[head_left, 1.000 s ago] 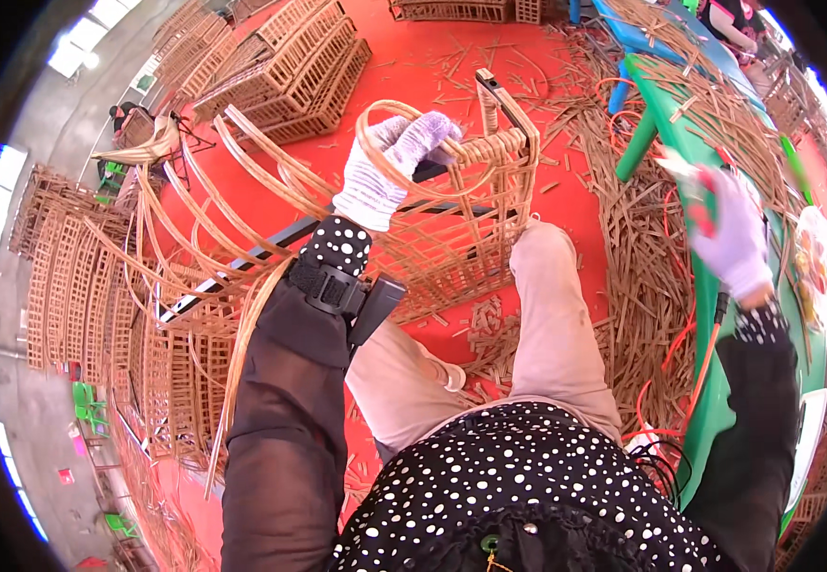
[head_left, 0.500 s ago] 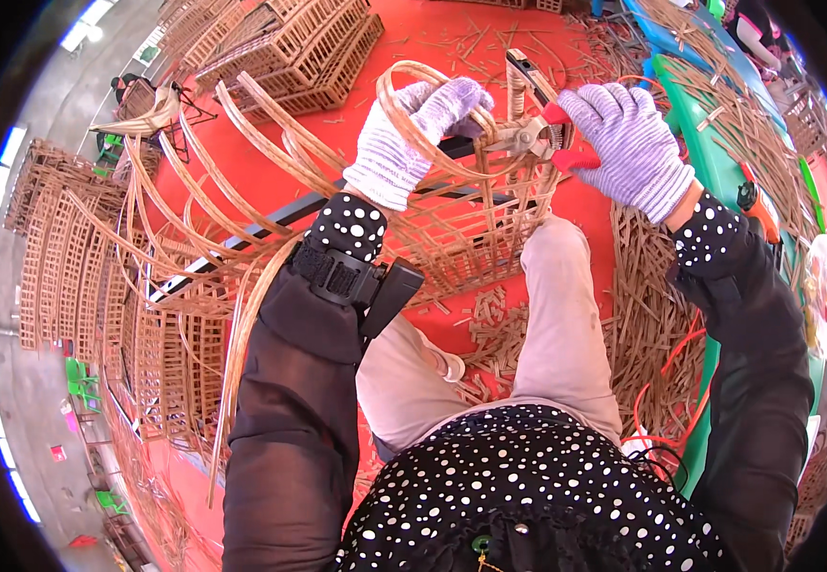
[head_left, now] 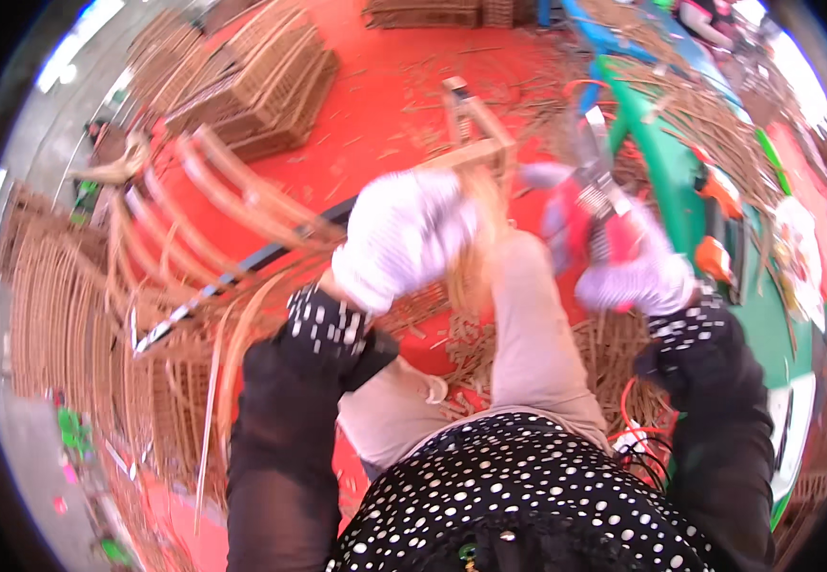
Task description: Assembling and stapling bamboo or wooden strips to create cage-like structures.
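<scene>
My left hand (head_left: 409, 238), in a white-and-lilac striped knit glove, is closed on a pale brown rattan strip (head_left: 488, 214), smeared by motion. Beneath it lies a partly woven basket frame, with a dark metal bar (head_left: 232, 281) along it and long curved strips (head_left: 242, 191) standing up at the left. Off to the right, clear of the basket, my gloved right hand (head_left: 637, 262) grips red-handled pincers (head_left: 600, 191), their metal head pointing up. Blur hides the exact finger positions. A wrapped corner post (head_left: 466, 119) rises beyond the left hand.
Stacked woven baskets (head_left: 252, 86) stand far left, with more woven panels (head_left: 61, 296) at the left. A green table (head_left: 642, 124) at the right bears loose strips and orange-handled tools (head_left: 716, 257). Cut strips (head_left: 614, 353) are heaped on the red floor around my legs.
The pincers have come away from the strip at the basket corner, and my right hand has moved down and turned them upward. My left hand has lowered, and the view has shifted.
</scene>
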`<control>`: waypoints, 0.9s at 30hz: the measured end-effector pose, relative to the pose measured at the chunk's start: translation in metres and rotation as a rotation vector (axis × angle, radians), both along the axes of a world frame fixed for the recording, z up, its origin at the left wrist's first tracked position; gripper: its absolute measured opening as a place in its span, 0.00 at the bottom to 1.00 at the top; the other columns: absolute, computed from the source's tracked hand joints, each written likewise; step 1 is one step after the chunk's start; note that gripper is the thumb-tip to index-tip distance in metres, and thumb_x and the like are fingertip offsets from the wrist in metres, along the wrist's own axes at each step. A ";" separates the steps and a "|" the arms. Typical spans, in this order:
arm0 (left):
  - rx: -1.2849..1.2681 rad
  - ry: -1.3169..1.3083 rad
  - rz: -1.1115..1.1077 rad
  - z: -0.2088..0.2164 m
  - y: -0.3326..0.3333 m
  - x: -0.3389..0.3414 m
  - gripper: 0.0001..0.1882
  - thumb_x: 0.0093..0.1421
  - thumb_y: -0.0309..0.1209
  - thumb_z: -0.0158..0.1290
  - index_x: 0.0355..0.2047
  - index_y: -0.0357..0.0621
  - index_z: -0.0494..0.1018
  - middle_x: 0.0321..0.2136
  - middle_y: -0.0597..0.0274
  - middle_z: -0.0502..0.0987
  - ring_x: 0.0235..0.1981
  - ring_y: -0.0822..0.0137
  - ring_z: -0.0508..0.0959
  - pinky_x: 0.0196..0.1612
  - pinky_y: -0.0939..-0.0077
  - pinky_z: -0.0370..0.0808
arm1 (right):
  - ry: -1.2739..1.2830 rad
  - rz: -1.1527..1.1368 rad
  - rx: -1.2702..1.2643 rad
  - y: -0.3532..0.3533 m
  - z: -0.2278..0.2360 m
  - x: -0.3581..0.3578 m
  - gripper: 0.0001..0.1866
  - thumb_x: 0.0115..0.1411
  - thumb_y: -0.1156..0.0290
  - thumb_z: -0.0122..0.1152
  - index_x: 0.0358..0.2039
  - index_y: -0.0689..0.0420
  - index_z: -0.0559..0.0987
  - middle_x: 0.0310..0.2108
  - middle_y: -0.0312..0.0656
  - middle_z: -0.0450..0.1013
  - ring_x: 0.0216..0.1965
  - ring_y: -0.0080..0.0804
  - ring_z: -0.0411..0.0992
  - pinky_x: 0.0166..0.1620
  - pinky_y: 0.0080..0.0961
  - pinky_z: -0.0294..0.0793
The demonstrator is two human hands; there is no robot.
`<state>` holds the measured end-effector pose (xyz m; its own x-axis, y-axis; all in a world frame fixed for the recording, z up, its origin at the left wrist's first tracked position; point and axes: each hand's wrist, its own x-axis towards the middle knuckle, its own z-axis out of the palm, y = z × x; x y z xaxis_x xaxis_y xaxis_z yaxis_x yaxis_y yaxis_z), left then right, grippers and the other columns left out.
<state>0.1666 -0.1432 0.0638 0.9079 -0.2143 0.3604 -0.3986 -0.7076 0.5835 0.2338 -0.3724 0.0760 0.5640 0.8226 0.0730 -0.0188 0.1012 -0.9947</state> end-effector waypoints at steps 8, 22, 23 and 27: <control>0.037 0.202 -0.200 0.034 -0.065 -0.005 0.08 0.50 0.31 0.53 0.29 0.41 0.75 0.23 0.52 0.75 0.26 0.56 0.76 0.30 0.70 0.72 | -0.410 -0.011 0.108 -0.043 0.033 -0.013 0.24 0.37 0.65 0.68 0.35 0.59 0.71 0.32 0.41 0.71 0.34 0.30 0.70 0.39 0.26 0.69; 0.392 0.213 0.142 0.005 0.062 0.007 0.18 0.52 0.39 0.50 0.40 0.42 0.69 0.35 0.51 0.74 0.38 0.54 0.73 0.42 0.67 0.69 | -0.115 -1.294 -1.063 -0.406 -0.136 0.070 0.21 0.46 0.54 0.59 0.37 0.55 0.77 0.20 0.40 0.71 0.24 0.30 0.70 0.30 0.28 0.67; 0.431 0.216 0.079 0.002 0.065 0.006 0.19 0.52 0.38 0.50 0.41 0.41 0.68 0.35 0.50 0.73 0.38 0.53 0.73 0.42 0.67 0.69 | 0.058 -1.322 -1.115 -0.410 -0.148 0.069 0.23 0.44 0.52 0.60 0.36 0.54 0.77 0.18 0.40 0.71 0.23 0.30 0.70 0.28 0.28 0.67; 0.431 0.269 0.172 -0.004 0.062 0.005 0.18 0.53 0.39 0.48 0.40 0.42 0.68 0.33 0.48 0.73 0.36 0.50 0.73 0.40 0.64 0.69 | -0.271 -1.171 -1.515 -0.399 -0.150 0.064 0.24 0.45 0.50 0.58 0.37 0.56 0.77 0.19 0.43 0.72 0.24 0.32 0.72 0.29 0.29 0.68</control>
<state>0.1714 -0.0815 0.0600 0.9911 -0.1315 0.0220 -0.1322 -0.9475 0.2910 0.2977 -0.7716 -0.0739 0.8943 -0.4433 -0.0609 -0.4453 -0.8684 -0.2182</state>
